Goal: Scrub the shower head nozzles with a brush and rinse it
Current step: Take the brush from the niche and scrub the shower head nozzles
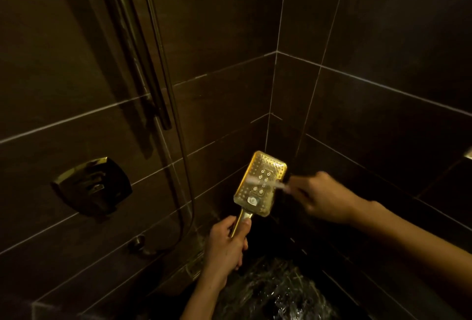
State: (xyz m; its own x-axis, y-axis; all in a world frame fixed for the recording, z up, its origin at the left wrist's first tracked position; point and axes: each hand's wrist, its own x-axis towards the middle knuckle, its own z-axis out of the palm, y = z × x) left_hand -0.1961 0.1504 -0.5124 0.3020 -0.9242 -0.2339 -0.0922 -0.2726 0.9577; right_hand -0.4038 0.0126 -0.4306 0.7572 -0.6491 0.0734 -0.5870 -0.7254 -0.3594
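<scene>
A gold rectangular shower head (pixel 260 181) stands upright in the middle of the view, its nozzle face turned toward me. My left hand (pixel 226 243) is shut around its gold handle from below. My right hand (pixel 321 197) comes in from the right, shut on a pale brush (pixel 263 183). The brush lies across the nozzle face and is blurred by motion. Its bristle end is hard to make out.
Dark brown tiled walls meet in a corner behind the shower head. A rail (pixel 143 46) and hose (pixel 176 140) run down the left wall above a gold mixer valve (pixel 93 186). Wet dark floor (pixel 275 291) glistens below my hands.
</scene>
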